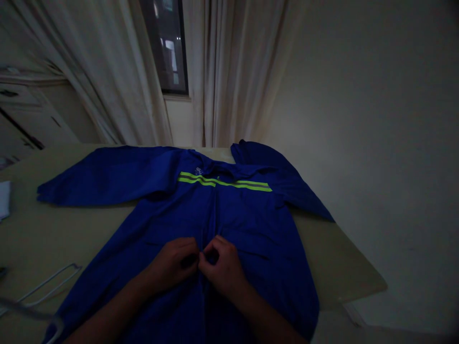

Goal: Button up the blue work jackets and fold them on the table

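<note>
A blue jacket (pixel 247 215) with yellow-green stripes across its chest lies spread on the table (pixel 344 267), its sleeves out to both sides. My left hand (pixel 179 260) pinches the front edge of the jacket near its middle. Right beside it, my right hand (pixel 222 265) also has thumb and finger closed on the front opening. The fingertips of both hands nearly touch. Whatever small part of the edge lies between them is too dark and small to make out.
White wire hangers (pixel 50 282) lie at the table's lower left. A white item (pixel 4 199) sits at the left edge. Behind the table are curtains (pixel 229 71), a window (pixel 168 48) and a cabinet (pixel 32 110). A wall (pixel 387 143) stands on the right.
</note>
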